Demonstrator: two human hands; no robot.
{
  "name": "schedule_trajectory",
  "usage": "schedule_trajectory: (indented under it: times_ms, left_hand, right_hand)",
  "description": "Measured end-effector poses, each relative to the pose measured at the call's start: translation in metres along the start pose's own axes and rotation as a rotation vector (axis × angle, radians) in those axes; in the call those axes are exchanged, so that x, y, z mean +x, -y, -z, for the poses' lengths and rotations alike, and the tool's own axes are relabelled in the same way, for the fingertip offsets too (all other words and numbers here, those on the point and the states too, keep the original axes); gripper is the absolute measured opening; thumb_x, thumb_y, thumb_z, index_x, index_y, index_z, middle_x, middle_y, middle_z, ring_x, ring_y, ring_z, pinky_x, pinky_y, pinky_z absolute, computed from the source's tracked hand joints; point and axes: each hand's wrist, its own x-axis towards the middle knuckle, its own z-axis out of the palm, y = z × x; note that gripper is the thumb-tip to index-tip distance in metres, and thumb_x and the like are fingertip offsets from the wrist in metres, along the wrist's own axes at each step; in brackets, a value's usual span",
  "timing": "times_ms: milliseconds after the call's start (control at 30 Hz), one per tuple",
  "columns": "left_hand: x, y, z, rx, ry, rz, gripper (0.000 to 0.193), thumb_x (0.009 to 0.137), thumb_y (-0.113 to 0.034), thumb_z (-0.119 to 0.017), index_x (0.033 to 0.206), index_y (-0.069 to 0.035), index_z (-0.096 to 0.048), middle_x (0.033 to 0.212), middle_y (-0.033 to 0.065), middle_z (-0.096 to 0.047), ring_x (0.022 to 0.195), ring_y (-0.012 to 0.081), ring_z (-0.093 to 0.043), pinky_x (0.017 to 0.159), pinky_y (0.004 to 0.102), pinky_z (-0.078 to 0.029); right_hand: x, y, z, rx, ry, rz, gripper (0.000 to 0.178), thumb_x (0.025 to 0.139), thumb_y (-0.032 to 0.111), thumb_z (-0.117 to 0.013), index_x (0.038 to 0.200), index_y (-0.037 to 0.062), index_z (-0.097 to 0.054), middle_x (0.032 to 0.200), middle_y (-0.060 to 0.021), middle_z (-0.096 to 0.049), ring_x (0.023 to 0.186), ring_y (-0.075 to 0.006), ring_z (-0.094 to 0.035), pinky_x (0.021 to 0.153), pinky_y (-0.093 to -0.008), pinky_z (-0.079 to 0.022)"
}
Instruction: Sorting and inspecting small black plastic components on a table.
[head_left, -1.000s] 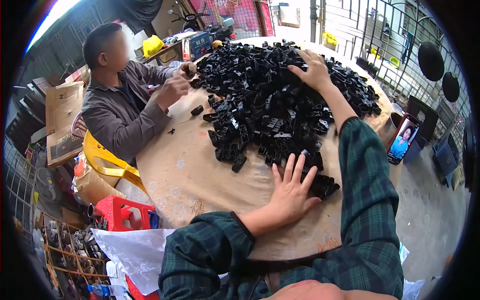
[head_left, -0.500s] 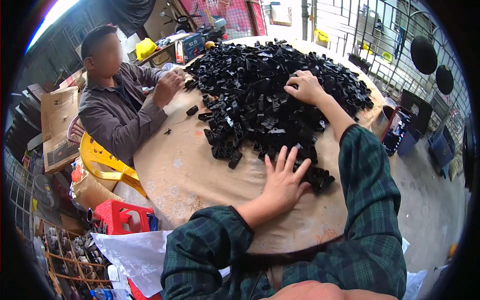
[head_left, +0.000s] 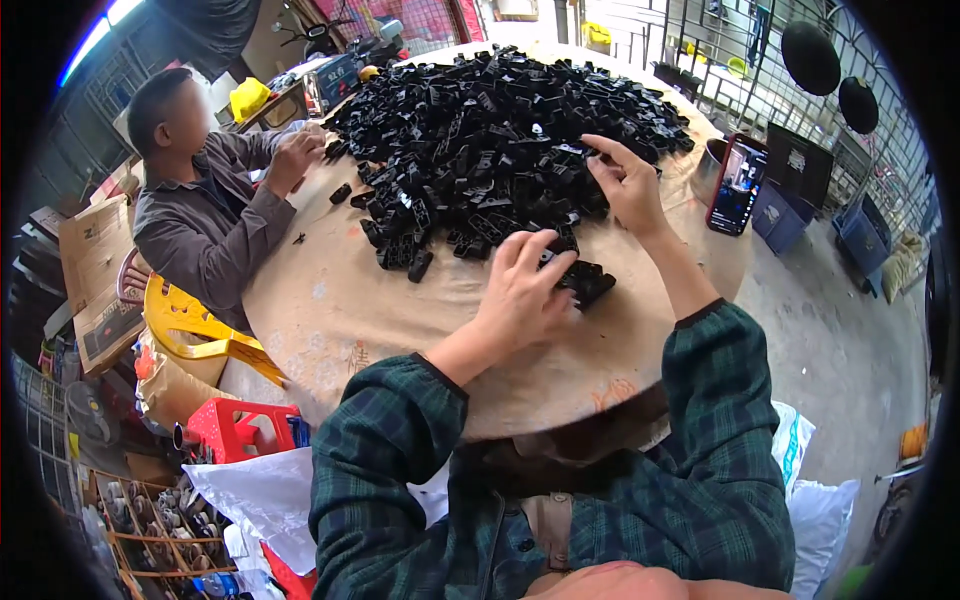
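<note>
A big heap of small black plastic parts point(head_left: 490, 130) covers the far part of the round table. My left hand point(head_left: 525, 290) is over the heap's near edge, its fingers bent but apart, the thumb blurred. Beside its fingertips lies a small cluster of black parts point(head_left: 592, 288); I see nothing gripped in that hand. At the right side of the heap, my right hand point(head_left: 628, 190) is raised with its index finger stretched leftward and the thumb apart. No part shows between its fingers.
Across at the left, a person in a grey jacket point(head_left: 215, 210) holds both hands near the heap's edge. A phone point(head_left: 738, 185) stands upright on the table's right side beside a metal cup point(head_left: 708, 168). A yellow chair point(head_left: 200, 335) and red stool point(head_left: 235, 425) are left of the table point(head_left: 400, 330).
My left hand has lifted from lying flat and spread and curled its fingers. My right hand has drawn back from the heap's top toward its right edge. The whole view has shifted.
</note>
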Motion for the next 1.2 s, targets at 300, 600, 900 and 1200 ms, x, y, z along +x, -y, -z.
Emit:
schedule_trajectory:
  times_ms: [300,600,900,1200]
  left_hand:
    - [0.023,-0.019,-0.044,0.268,0.162,-0.132,0.012,0.074,-0.014,-0.053,0.081,-0.008,-0.06,0.089,0.0063,-0.054,0.09,0.0229,-0.047,0.075,0.0339,-0.038]
    - [0.027,0.015,-0.019,-0.094,-0.085,0.152,0.021,0.072,-0.001,-0.062,0.093,-0.003,-0.06,0.095,0.0143,-0.058,0.087,0.0341,-0.055,0.077,0.0392,-0.046]
    - [0.037,0.015,0.02,-0.849,0.026,0.755,0.02,0.083,-0.015,-0.063,0.097,0.0,-0.062,0.076,-0.0009,-0.056,0.065,0.005,-0.048,0.056,0.0194,-0.039]
    - [0.034,0.019,0.013,-1.299,-0.185,0.788,0.036,0.083,-0.004,-0.057,0.119,-0.001,-0.053,0.096,0.0007,-0.06,0.079,0.0049,-0.052,0.071,0.0173,-0.042]
  right_hand:
    - [-0.018,-0.019,0.007,0.645,0.245,-0.388,0.033,0.08,0.0,-0.062,0.111,0.0012,-0.052,0.092,-0.006,-0.061,0.082,-0.0128,-0.06,0.075,-0.027,-0.052]
    - [-0.034,-0.001,-0.005,0.507,0.33,-0.23,0.029,0.074,0.011,-0.074,0.096,0.0008,-0.057,0.081,-0.0026,-0.063,0.071,-0.0076,-0.059,0.063,-0.0209,-0.048]
    - [-0.038,0.009,-0.006,0.592,0.385,-0.316,0.023,0.077,0.012,-0.071,0.092,-0.0005,-0.059,0.079,-0.0008,-0.062,0.072,-0.0052,-0.057,0.064,-0.0202,-0.047]
    - [-0.039,0.015,-0.005,0.566,0.439,-0.453,0.023,0.082,0.012,-0.066,0.1,-0.0002,-0.06,0.084,-0.0031,-0.063,0.071,-0.0064,-0.057,0.063,-0.0207,-0.049]
